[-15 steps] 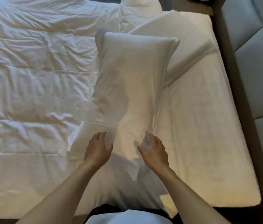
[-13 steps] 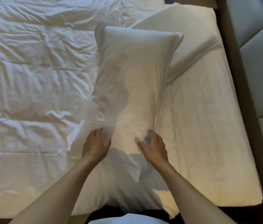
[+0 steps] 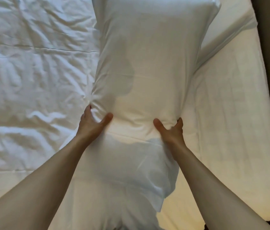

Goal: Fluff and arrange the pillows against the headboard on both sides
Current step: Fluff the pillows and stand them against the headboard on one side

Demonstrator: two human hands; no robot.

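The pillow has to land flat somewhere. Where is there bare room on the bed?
Bare sheet lies between the pillow and the headboard. The other side is taken by the rumpled duvet. Left hand and right hand grip the pillow's middle.

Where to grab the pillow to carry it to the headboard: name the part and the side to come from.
Grip the pillow at its two long side edges near the close end, one hand from each side, as the left hand and right hand do now. It lies lengthwise away from the person, and the stuffed body ends there; nearer is loose case fabric, which would probably only sag.
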